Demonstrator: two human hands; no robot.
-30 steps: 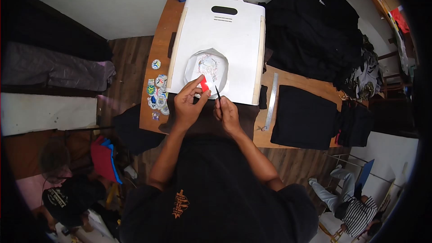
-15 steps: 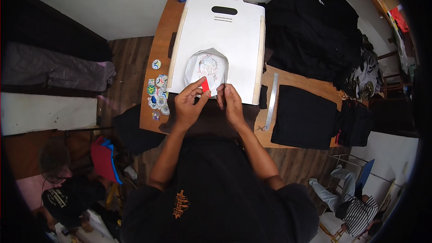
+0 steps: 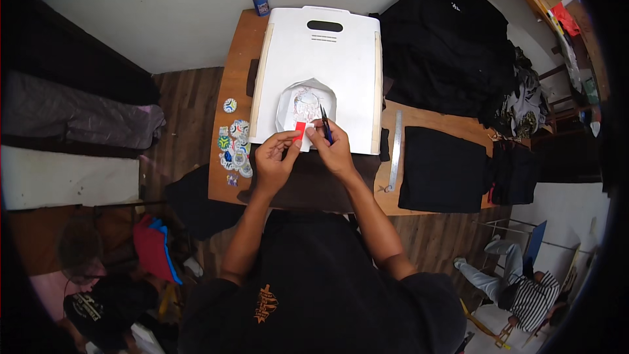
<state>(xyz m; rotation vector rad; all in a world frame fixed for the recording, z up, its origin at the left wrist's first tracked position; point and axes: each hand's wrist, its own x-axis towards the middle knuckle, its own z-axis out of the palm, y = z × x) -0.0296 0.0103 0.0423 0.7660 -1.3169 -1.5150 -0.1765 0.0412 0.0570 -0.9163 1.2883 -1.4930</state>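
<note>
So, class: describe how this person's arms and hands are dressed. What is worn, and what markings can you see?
Both forearms are bare from the elbow down. The left hand and right hand wear no gloves; no rings or watch can be made out. The person wears a black short-sleeved shirt with a small orange emblem on it.

Garment workshop — heat press (image 3: pixel 321 59), stacked black shirts (image 3: pixel 445 46)
</note>
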